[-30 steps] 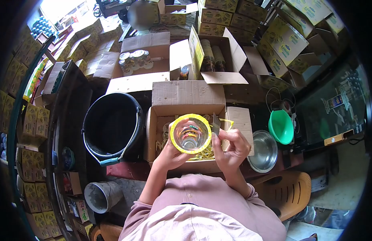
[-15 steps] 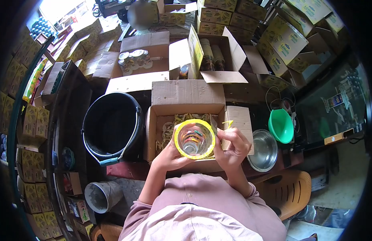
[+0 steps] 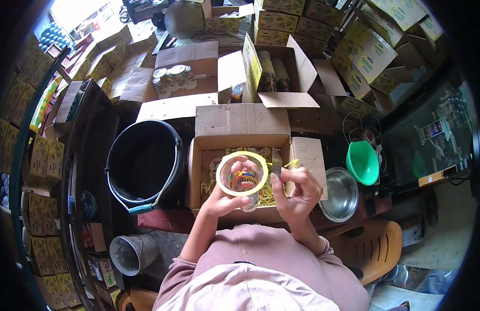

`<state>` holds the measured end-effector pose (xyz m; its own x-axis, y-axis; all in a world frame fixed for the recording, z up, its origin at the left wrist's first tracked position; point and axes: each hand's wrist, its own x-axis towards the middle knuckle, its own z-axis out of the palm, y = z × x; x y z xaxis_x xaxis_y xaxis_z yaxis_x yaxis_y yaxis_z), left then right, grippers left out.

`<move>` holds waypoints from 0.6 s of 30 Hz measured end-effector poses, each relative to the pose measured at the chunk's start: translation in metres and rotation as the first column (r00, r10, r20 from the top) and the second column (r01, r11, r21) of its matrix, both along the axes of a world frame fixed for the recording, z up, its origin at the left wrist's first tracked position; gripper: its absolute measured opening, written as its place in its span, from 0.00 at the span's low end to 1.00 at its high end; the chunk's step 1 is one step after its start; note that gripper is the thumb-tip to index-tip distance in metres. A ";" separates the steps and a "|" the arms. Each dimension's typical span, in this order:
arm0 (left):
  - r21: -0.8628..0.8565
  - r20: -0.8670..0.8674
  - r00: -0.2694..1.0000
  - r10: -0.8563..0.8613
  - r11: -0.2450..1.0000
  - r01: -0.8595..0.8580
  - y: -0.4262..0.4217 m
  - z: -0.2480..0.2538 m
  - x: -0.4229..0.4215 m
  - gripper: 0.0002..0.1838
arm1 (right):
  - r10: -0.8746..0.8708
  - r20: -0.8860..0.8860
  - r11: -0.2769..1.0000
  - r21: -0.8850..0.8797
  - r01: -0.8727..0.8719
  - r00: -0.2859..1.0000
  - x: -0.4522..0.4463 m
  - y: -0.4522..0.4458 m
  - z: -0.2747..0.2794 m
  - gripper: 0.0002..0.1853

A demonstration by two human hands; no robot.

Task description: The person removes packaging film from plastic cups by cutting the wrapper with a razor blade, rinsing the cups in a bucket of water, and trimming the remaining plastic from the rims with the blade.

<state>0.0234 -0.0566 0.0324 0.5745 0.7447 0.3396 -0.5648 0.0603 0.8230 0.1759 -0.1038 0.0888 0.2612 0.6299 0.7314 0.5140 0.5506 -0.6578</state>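
My left hand (image 3: 223, 204) is wrapped round a clear printed plastic cup (image 3: 245, 182), holding it tilted with its pale yellow rim facing me. Between the thumb and fingers of my right hand (image 3: 298, 194) is a flat metal blade (image 3: 276, 161), pointing up and a little apart from the cup's right side. A thin yellow strip (image 3: 292, 164) curls at the fingertips of that hand. Below both hands stands an open cardboard box (image 3: 196, 160), with a heap of yellow strips (image 3: 266, 196) in it.
To the left is a large black bucket (image 3: 115, 171); to the right, a metal bowl (image 3: 339, 194) and a green bowl (image 3: 362, 161). Behind, one open carton (image 3: 187, 52) holds jars and another (image 3: 302, 67) holds stacked cups. A grey bucket (image 3: 130, 255) stands lower left.
My left hand has moved the cup slightly left and tilted it, away from the blade. The bright yellow edging on its rim now looks paler. More yellow strip shows at my right hand.
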 end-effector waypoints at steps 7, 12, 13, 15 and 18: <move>-0.005 0.014 0.995 0.102 0.995 -0.102 -0.002 0.003 0.005 0.41 | -0.063 0.035 0.998 -0.003 0.063 0.997 -0.011 -0.009 0.002 0.08; 0.030 -0.089 0.972 0.217 0.976 -0.215 -0.007 0.008 0.006 0.42 | -0.071 0.055 0.997 -0.007 0.072 0.996 -0.014 -0.010 0.003 0.09; 0.042 -0.112 0.967 0.227 0.974 -0.224 -0.007 0.009 0.006 0.43 | -0.071 0.061 0.997 -0.009 0.072 0.996 -0.015 -0.010 0.003 0.09; 0.050 -0.088 0.967 0.240 0.970 -0.236 -0.007 0.006 0.007 0.43 | -0.072 0.064 0.997 0.004 0.072 0.995 -0.016 -0.009 0.002 0.09; 0.025 -0.062 0.966 0.250 0.968 -0.249 -0.011 0.009 0.010 0.42 | -0.076 0.055 0.997 0.033 0.074 0.996 -0.018 -0.007 0.001 0.10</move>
<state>0.0331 -0.0673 0.0412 0.3920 0.8619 0.3217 -0.5059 -0.0902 0.8579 0.1583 -0.1107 0.0894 0.2648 0.5867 0.7653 0.5900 0.5292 -0.6098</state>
